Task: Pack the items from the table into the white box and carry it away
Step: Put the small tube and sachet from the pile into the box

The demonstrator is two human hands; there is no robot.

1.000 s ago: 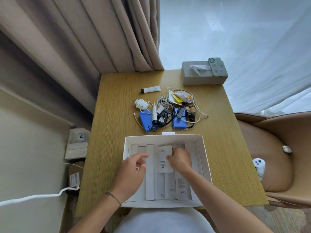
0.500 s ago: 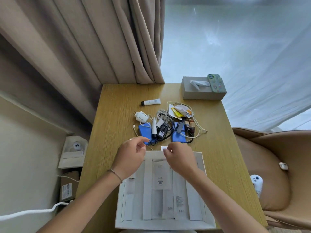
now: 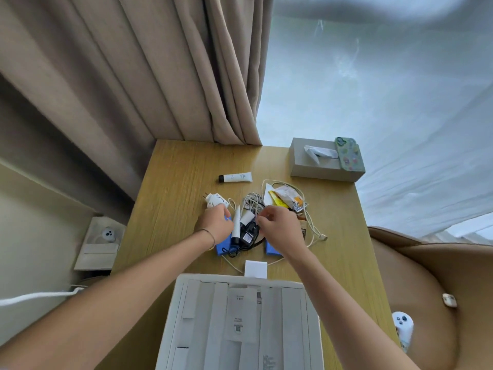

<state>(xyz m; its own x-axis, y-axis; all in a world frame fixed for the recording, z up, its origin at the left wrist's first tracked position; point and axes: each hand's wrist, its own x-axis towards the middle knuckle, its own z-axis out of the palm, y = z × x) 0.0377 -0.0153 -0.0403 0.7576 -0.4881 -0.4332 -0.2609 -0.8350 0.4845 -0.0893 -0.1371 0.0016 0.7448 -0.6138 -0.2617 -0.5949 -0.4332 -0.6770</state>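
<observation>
The white box (image 3: 170, 316) lies open at the table's near edge, with white cardboard dividers and paper sheets inside. Beyond it is a pile: a white charger plug (image 3: 217, 201), a white pen-shaped device (image 3: 237, 222), a black adapter (image 3: 248, 236), tangled white cables (image 3: 254, 202), two blue flat items (image 3: 222, 248), and snack packets (image 3: 288, 198). A white tube (image 3: 235, 177) lies apart, farther back. My left hand (image 3: 216, 222) is on the pile's left side, its fingertips at the plug. My right hand (image 3: 280, 225) hovers over the middle, its fingers curled by the cables. Neither grip is visible.
A grey tissue box (image 3: 314, 161) with a phone in a green case (image 3: 349, 157) on it stands at the back right corner. A tan chair (image 3: 426, 276) on the right holds a white controller (image 3: 402, 327). Curtains hang behind the table. A small white card (image 3: 255, 268) lies before the box.
Both hands left the box and reached forward onto the pile of items. The view tilted up, so the box now sits lower in the frame.
</observation>
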